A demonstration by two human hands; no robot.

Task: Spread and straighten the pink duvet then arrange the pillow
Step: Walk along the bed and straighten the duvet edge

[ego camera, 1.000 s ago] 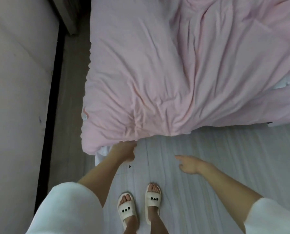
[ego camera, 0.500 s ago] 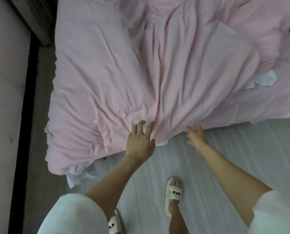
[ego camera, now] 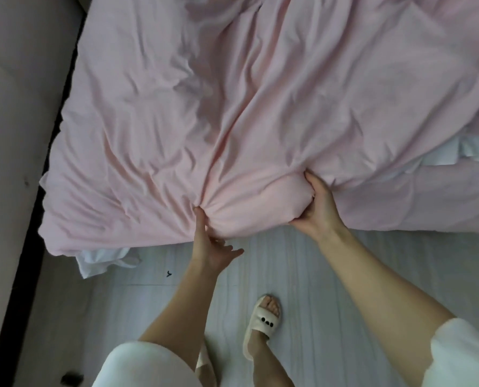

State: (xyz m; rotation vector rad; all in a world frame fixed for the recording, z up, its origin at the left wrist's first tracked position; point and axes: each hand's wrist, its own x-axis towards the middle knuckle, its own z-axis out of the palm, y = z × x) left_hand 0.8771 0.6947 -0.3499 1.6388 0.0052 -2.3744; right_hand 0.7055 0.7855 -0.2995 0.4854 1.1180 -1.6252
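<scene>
Two hands (ego camera: 210, 247) (ego camera: 318, 212) on crumpled pink duvet (ego camera: 232, 113)

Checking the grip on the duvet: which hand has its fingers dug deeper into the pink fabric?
The right hand, fingers curled round a fold of the pink duvet; the left hand only pinches the edge.

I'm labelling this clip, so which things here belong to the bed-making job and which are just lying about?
Part of the job:
pink duvet
left hand, pinching the duvet edge
right hand, gripping the duvet edge

Just lying about:
white sheet poking out at the corner
slipper
small dark scrap on the floor
</scene>
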